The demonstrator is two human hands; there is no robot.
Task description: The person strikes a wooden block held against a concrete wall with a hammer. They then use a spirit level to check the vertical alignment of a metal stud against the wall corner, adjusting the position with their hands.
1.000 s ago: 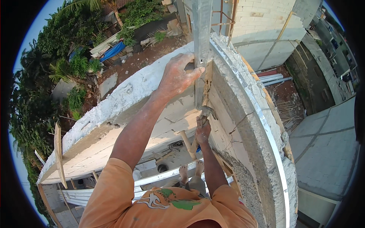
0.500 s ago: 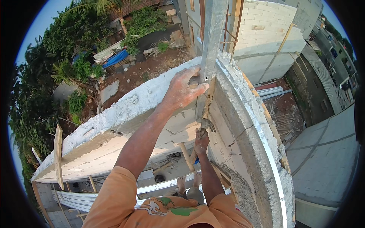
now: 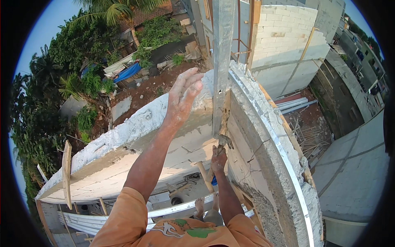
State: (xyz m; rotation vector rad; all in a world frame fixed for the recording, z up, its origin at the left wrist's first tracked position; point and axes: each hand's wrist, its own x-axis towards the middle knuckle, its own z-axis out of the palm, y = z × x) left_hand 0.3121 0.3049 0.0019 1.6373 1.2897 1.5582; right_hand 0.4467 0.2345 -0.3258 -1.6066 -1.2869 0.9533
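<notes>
My left hand (image 3: 184, 92) is raised over the left wall's top edge, fingers stretched, holding nothing. Just to its right stands a grey metal post (image 3: 221, 61), upright in the corner where two walls meet; a gap separates it from the hand. Below the post's lower end, my right hand (image 3: 219, 159) is closed round the handle of what looks like a claw hammer (image 3: 224, 141). Its dirty head sticks up past my fist, close to the post's foot and a narrow timber strip (image 3: 225, 111) in the corner.
Rough concrete tops the left wall (image 3: 123, 133); a light metal strip (image 3: 273, 140) runs along the right wall's top. Beyond both walls the ground lies far below. A board (image 3: 66, 171) leans at left. A wooden pole (image 3: 204, 177) stands near my bare feet (image 3: 199, 207).
My left hand has let go of the post and moved left and slightly up, fingers straightening. My right hand stays low by the post's foot with the hammer.
</notes>
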